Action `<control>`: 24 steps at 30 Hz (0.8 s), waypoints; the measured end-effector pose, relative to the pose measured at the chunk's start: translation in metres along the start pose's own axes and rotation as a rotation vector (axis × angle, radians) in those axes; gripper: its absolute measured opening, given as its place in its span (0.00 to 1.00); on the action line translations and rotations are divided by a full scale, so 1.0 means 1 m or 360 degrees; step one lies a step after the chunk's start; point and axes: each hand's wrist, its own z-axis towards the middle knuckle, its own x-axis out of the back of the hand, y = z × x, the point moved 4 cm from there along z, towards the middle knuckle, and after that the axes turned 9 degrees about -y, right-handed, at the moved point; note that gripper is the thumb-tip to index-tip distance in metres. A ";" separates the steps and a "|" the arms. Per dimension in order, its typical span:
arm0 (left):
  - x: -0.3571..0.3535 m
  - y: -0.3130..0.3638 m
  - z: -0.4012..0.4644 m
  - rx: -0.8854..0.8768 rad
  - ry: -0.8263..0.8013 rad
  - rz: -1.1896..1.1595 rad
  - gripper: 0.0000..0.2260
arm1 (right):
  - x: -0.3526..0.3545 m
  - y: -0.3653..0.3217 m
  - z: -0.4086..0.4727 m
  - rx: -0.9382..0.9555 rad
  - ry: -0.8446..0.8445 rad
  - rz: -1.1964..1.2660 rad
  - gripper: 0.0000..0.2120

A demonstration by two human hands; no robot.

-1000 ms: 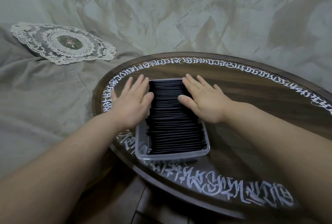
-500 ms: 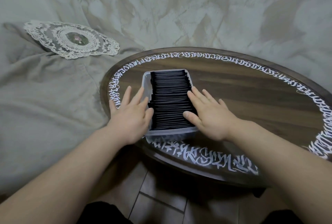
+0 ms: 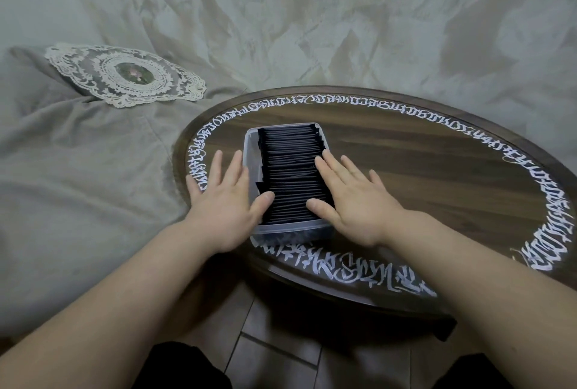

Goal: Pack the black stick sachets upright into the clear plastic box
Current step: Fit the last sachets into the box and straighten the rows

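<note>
A clear plastic box stands near the front left of a round wooden table. Several black stick sachets fill it, standing upright in a tight row. My left hand lies flat against the box's left side, fingers straight, its thumb touching the near sachets. My right hand lies flat on the right side, with straight fingers resting on the sachet tops and the thumb on the near end of the row.
The table has a ring of white lettering round its rim. Grey cloth covers the surface left of and behind the table, with a lace doily on it. Tiled floor shows below the table's front edge.
Both hands have slid back along the box from its far half to its near half. The view has shifted, so the box now appears farther away.
</note>
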 end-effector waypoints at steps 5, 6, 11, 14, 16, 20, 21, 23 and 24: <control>-0.006 0.013 0.002 -0.0136 -0.0069 -0.0136 0.29 | -0.003 0.000 0.003 -0.0017 -0.0016 -0.0020 0.37; -0.009 0.013 0.003 -0.0148 -0.0080 -0.0244 0.28 | -0.003 0.001 0.002 -0.0027 -0.0015 -0.0017 0.37; -0.014 0.009 0.001 -0.0150 -0.0031 -0.0453 0.29 | -0.002 0.005 0.000 -0.0024 -0.0040 -0.0026 0.37; -0.011 0.011 -0.004 -0.0216 0.0108 -0.0337 0.32 | -0.002 0.005 -0.001 -0.0009 -0.0006 -0.0039 0.37; -0.010 0.017 -0.007 -0.0342 0.0173 -0.0121 0.35 | -0.003 0.004 -0.002 0.0016 0.0028 -0.0056 0.36; -0.011 0.022 -0.003 -0.0345 0.0034 0.0109 0.34 | -0.005 0.001 -0.003 0.0023 -0.0055 -0.0128 0.36; -0.009 0.022 -0.002 -0.0336 0.0011 0.0122 0.33 | -0.004 0.001 -0.002 0.0012 -0.0063 -0.0149 0.36; -0.007 0.020 -0.003 -0.0328 0.0000 0.0122 0.32 | 0.000 0.001 -0.001 -0.0005 -0.0059 -0.0171 0.37; -0.007 0.016 -0.004 -0.0315 0.0005 0.0097 0.32 | 0.001 0.001 -0.002 -0.0006 -0.0057 -0.0173 0.37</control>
